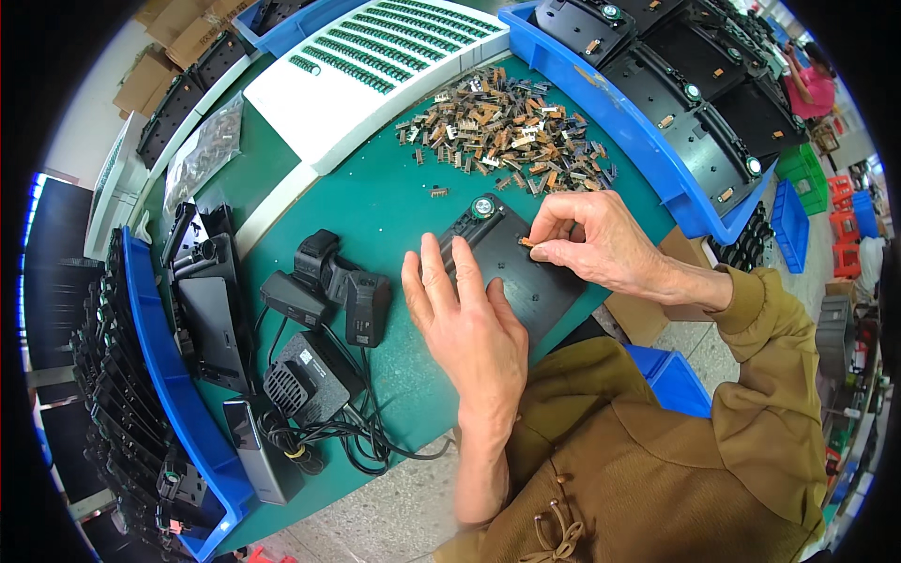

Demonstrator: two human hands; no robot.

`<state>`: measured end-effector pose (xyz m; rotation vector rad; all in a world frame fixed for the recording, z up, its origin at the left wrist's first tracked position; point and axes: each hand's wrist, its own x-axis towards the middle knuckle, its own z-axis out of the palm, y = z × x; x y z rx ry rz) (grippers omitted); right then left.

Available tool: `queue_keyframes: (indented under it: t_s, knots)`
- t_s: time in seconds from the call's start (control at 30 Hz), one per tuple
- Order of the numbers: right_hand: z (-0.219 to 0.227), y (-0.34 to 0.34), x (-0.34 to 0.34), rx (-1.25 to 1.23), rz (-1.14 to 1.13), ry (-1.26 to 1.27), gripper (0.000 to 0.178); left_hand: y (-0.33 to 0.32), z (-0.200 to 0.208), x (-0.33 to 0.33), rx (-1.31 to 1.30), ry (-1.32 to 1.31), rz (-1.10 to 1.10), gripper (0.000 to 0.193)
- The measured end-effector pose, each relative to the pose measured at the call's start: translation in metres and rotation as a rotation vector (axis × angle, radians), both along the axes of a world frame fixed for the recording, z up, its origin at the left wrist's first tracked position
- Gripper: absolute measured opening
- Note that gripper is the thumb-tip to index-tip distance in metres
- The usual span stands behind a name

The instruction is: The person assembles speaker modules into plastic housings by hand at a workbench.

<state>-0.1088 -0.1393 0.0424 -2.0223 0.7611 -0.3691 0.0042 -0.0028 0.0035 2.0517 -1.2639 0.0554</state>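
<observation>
A black plastic panel (pixel 540 293) lies at a slant on the green table in front of me, a round silver-and-green piece (pixel 482 206) set at its far corner. My left hand (pixel 469 338) rests over the panel's left side with its fingers spread, holding nothing. Between thumb and forefinger of my right hand (pixel 601 239) is a small orange connector (pixel 526 242), pinched at the panel's upper right part. Whether it touches the panel, I cannot tell. Beyond the panel spreads a loose heap of small orange-and-dark connectors (pixel 511 131).
Blue bins (pixel 690 202) of black panels stand at right and left. A white tray (pixel 310 113) holds rows of green parts at the back. Black devices with a tangled cable (pixel 371 436) lie left of my hand, beside a grey box (pixel 267 460). A person (pixel 815 84) is far right.
</observation>
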Motion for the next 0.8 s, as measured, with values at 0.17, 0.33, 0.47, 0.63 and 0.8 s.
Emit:
queue_keyframes:
  t_s: [0.17,0.33,0.47,0.63,0.8]
  knots:
    - [-0.002,0.003,0.001,-0.010,-0.025,0.015,0.010,0.001,0.001,0.000,-0.004,-0.001,0.003,0.048]
    - [-0.002,0.001,0.002,0.002,-0.036,0.068,0.014,0.001,0.001,0.001,0.003,-0.008,0.005,0.047]
    - [-0.003,-0.002,0.001,-0.008,-0.020,0.063,0.015,0.000,0.001,0.000,0.001,-0.008,0.000,0.047]
    - [0.007,-0.002,-0.001,0.009,0.028,0.096,0.012,0.001,0.002,0.000,-0.001,-0.008,0.003,0.046]
    - [0.007,-0.001,0.000,-0.017,0.023,0.067,0.010,0.002,-0.001,0.001,-0.003,-0.009,0.000,0.046]
